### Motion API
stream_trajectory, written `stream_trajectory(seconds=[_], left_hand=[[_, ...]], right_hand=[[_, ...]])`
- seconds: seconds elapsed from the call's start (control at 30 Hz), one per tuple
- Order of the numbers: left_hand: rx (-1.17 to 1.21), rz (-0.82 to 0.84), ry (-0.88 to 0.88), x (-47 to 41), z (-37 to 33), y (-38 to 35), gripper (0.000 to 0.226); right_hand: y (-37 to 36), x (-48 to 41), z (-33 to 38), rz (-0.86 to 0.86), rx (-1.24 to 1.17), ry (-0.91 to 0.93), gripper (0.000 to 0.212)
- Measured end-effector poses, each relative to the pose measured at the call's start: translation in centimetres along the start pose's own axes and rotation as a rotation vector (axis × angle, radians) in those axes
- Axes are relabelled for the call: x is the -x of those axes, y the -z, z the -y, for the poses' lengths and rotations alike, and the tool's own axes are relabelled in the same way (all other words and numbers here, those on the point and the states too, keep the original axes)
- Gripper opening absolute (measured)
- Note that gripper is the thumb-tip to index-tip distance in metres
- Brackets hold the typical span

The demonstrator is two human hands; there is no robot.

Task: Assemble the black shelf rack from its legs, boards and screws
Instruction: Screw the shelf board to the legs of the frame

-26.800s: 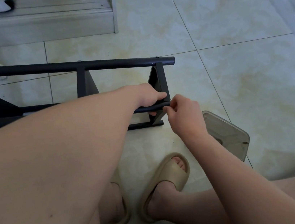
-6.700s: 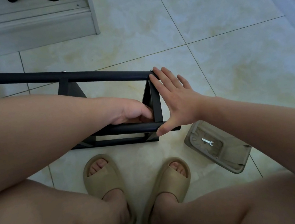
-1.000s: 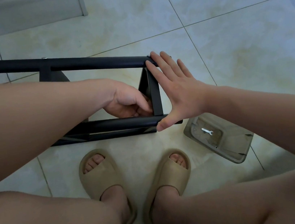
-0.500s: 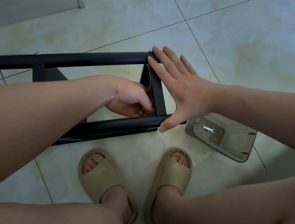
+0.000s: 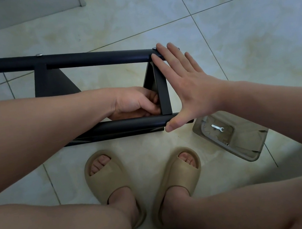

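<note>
While the pale tiled floor fills the whole view, the black shelf rack lies on it on its side. Its long axis runs left to right, and its free end points toward the floor's right side. The rest passes out of view at the left. Its far leg is a round tube slanting slightly down to the right. The near leg lies almost parallel, closer to the person's feet. An end board stands crosswise between the two legs at the right end.

The right hand is flat against that end, with its fingers straight and close together on the tip of the far leg. Its thumb is stretched away to the tip of the near leg. The left hand reaches inside the frame with its fingers curled tight against the end board's inner face. Whether they pinch anything cannot be told.

Two tan slippers sit on the floor just before the near leg. A grey tray lies to the right of the rack's end, with a small silver spanner in it. Two screw heads show on top of the far leg.
</note>
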State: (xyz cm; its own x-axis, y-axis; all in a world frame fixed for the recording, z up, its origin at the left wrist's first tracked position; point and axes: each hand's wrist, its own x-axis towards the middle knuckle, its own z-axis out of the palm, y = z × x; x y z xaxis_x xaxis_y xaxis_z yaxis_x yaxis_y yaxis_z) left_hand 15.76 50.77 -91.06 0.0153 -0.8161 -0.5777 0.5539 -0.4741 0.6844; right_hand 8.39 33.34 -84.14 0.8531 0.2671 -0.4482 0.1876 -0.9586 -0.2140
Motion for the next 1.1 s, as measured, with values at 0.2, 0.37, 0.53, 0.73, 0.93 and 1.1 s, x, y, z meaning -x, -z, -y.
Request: stream_trajectory(seconds=[0.2, 0.37, 0.53, 0.73, 0.93, 1.1], left_hand=[[-0.053, -0.078, 0.009, 0.4, -0.1, -0.3, 0.032], [0.002, -0.105, 0.128, 0.6, -0.4, -0.2, 0.024], [-0.054, -0.112, 0.254, 0.3, -1.6, -0.4, 0.021], [-0.112, -0.152, 0.327, 0.2, -2.2, -0.1, 0.019], [-0.136, -0.153, 0.318, -0.2, -3.1, 0.0, 0.030], [-0.135, -0.164, 0.315, -0.3, -3.2, -0.1, 0.023]], right_hand=[[0.0, 0.0, 0.0, 0.001, 0.007, 0.000, 0.156], [0.2, 0.0, 0.1, 0.003, 0.005, 0.000, 0.155], [0.4, 0.1, 0.3, 0.000, 0.011, -0.008, 0.155], [0.4, 0.2, 0.3, 0.000, 0.016, -0.010, 0.155], [0.3, 0.1, 0.2, -0.009, 0.024, -0.007, 0.155], [0.1, 0.0, 0.0, -0.017, 0.019, -0.003, 0.155]])
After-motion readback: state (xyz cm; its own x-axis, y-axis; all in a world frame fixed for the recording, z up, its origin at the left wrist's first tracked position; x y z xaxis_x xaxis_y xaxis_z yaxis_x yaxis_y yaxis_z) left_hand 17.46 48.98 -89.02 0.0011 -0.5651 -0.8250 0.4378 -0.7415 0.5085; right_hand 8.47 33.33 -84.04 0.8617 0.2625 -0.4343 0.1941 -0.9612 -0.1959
